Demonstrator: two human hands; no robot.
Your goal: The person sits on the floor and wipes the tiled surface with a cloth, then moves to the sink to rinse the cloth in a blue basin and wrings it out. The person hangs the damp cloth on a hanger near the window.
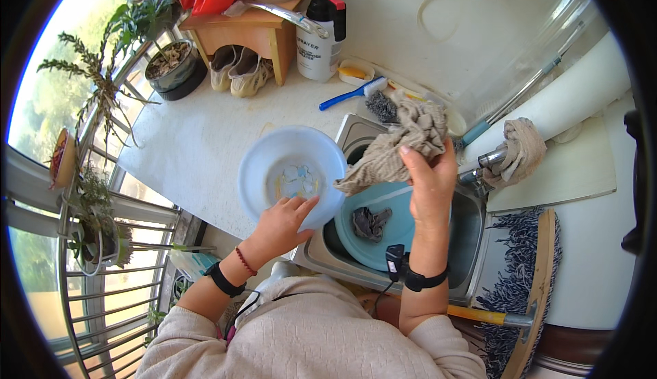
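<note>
A crumpled beige-brown knit cloth (395, 145) hangs from my right hand (430, 186), held above the steel sink and clear of the basin below. Fingers spread, my left hand (287, 227) is over the near rim of a pale blue plastic basin (251, 168); whether it touches the basin I cannot tell. A printed pattern shows on that basin's bottom. Inside the sink (469, 245) sits a turquoise basin (398, 248), partly hidden by my right arm. A small dark grey cloth (371, 223) lies bunched in it.
Behind the sink are a blue-handled scrub brush (346, 97), a grey scouring ball (381, 106), a soap dish (356, 72) and a sprayer bottle (318, 45). A cloth-wrapped faucet (516, 153) juts in from the right. Near it stands a mop (513, 256). Shoes (246, 73) sit under a wooden stool (279, 45).
</note>
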